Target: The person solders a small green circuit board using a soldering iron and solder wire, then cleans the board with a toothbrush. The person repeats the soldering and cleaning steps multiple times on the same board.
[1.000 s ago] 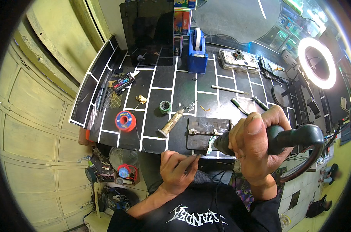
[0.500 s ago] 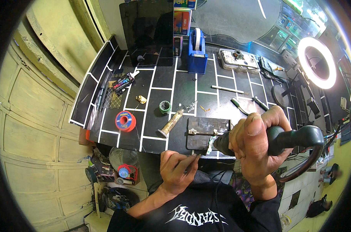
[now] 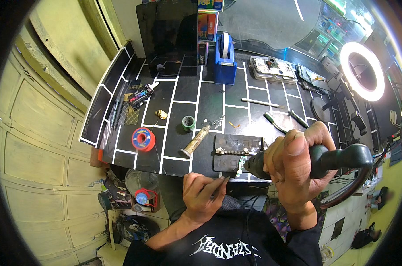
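Note:
My right hand (image 3: 294,164) is wrapped round the black handle of a hot air gun (image 3: 327,162), whose cable curves down at the right. Its nozzle end points left at a small green and white circuit board (image 3: 242,166). That board lies at the near right of a dark board holder (image 3: 224,164) with a spring-loaded clamp bar (image 3: 232,151). My left hand (image 3: 204,195) is closed in a pinch at the table's near edge, beside the holder. A thin dark thing shows at its fingertips, too small to name. Left of the holder lies a flux syringe (image 3: 195,142).
A green jar (image 3: 188,123) and a red solder spool (image 3: 143,139) stand to the left. Farther back are a blue tape dispenser (image 3: 226,71) and a clear case (image 3: 274,69). A pen-like tool (image 3: 259,103) and a green-handled tool (image 3: 274,122) lie beyond the holder. A lit ring light (image 3: 362,71) stands right.

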`<act>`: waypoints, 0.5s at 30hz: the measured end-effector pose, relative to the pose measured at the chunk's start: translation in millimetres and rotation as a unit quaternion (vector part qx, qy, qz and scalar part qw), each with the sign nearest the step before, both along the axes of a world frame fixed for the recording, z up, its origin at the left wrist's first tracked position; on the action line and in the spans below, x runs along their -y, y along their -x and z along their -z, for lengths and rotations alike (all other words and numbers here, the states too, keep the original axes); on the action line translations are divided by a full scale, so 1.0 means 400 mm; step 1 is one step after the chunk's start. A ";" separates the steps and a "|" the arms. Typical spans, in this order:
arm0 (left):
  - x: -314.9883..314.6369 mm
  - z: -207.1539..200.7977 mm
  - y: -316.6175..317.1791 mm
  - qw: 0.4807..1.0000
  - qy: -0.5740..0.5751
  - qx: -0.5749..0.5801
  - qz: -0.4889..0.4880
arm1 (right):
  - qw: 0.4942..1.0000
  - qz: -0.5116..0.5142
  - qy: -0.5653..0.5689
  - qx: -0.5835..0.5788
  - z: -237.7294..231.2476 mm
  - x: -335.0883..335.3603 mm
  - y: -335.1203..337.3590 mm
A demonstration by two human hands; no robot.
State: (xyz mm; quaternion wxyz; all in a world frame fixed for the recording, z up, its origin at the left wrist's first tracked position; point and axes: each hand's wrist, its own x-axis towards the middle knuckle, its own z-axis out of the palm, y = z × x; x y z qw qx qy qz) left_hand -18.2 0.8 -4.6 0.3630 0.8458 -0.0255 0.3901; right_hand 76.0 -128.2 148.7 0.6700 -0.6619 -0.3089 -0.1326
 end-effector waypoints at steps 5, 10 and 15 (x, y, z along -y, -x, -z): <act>-0.001 -0.001 0.000 1.000 0.000 -0.003 0.000 | 1.000 0.011 0.007 0.009 0.002 -0.005 0.002; -0.001 0.000 0.000 1.000 -0.001 -0.002 0.002 | 1.000 0.002 0.005 0.011 0.000 -0.002 0.001; 0.000 -0.001 0.000 1.000 -0.001 -0.003 -0.001 | 1.000 0.006 0.006 0.024 0.005 -0.003 -0.003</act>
